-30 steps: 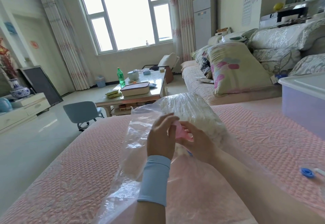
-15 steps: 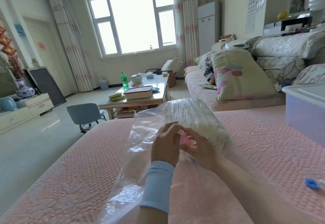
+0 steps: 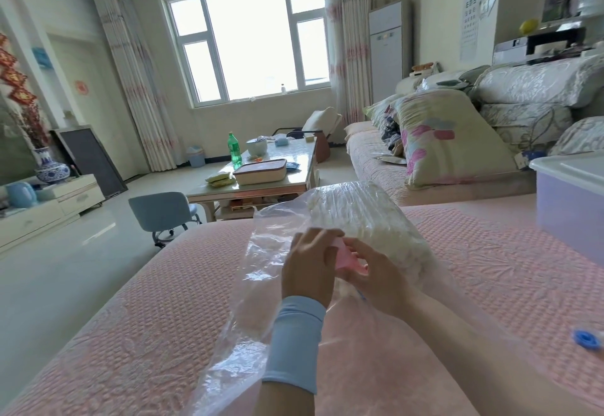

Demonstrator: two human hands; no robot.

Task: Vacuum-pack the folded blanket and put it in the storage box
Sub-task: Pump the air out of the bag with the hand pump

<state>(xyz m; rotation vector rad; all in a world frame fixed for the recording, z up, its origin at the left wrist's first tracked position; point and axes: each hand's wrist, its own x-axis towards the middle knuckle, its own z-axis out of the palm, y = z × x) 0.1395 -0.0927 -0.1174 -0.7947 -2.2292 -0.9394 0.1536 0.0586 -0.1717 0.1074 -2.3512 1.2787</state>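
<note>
Sealing, I judged: left hand point(image 3: 307, 267) and right hand point(image 3: 379, 276) pinched a small pink plastic clip point(image 3: 347, 257); next, slide it along the clear plastic bag point(image 3: 266, 252).

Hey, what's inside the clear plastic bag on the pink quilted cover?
A white folded blanket fills the clear plastic bag's far end. The left hand and right hand, holding a small pink clip, hide its middle.

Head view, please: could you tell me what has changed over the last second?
Nothing visibly moved except the view, which shifted slightly. The left hand and right hand still hold the pink clip over the bag; blanket and storage box stayed put.
</note>
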